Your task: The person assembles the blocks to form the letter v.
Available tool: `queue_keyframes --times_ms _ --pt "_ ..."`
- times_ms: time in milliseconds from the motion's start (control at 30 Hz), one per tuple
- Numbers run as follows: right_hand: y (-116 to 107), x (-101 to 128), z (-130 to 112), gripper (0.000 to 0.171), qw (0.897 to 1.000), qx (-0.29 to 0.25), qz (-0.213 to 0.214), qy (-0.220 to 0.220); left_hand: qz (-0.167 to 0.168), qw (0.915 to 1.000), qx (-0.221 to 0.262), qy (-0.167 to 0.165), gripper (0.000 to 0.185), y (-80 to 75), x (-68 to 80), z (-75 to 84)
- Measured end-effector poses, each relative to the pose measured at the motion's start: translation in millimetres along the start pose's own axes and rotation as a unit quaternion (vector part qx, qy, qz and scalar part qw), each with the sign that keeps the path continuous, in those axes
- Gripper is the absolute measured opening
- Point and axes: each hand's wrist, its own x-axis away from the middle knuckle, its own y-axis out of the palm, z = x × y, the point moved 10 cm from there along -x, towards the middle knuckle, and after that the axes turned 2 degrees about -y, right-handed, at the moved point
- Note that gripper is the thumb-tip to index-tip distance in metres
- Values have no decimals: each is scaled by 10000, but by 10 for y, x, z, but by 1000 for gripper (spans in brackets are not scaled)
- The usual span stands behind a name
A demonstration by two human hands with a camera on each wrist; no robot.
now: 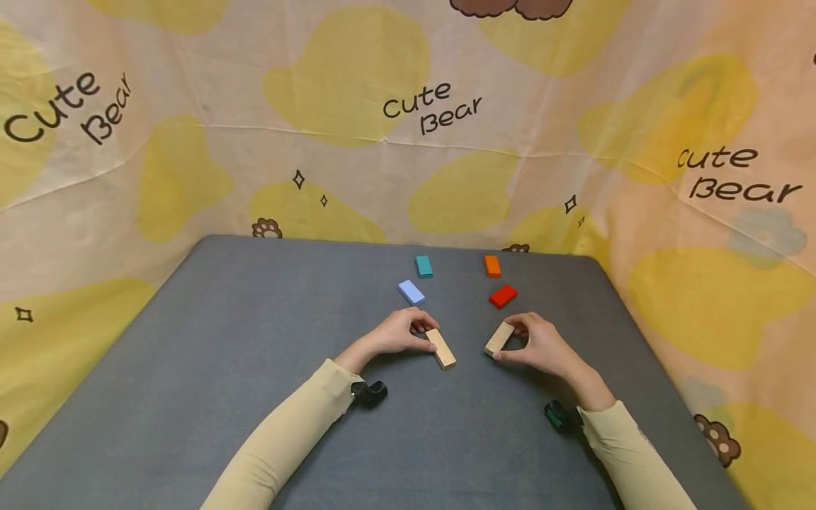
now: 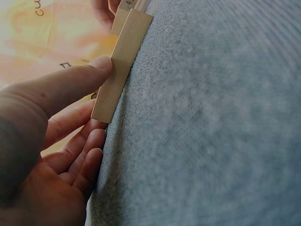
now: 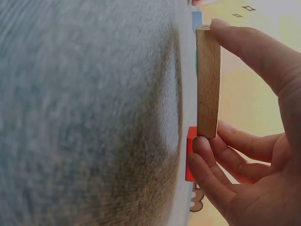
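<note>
My left hand [image 1: 400,331] pinches a plain wooden block [image 1: 442,350] between thumb and fingers, low over the grey table. In the left wrist view the thumb presses on the near side of this wooden block [image 2: 124,63], with fingers at its lower end. A second wooden block [image 1: 499,338] is in my right hand [image 1: 545,345], a short way to the right of the first. The right wrist view shows the thumb at one end of that block [image 3: 208,82] and fingertips at the other. The two blocks are apart and slant differently.
Beyond the hands lie a periwinkle block [image 1: 411,292], a teal block [image 1: 423,266], an orange block [image 1: 492,266] and a red block [image 1: 503,296]. The grey table [image 1: 255,319] ends at a patterned cloth backdrop [image 1: 357,163] behind and at the sides.
</note>
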Motion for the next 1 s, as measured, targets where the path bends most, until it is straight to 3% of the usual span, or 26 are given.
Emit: queue_keyframes --times_ms 1000 --pt "105 -104 -220 74 9997 79 -79 -211 -25 10000 -26 -4 36 4 -12 6"
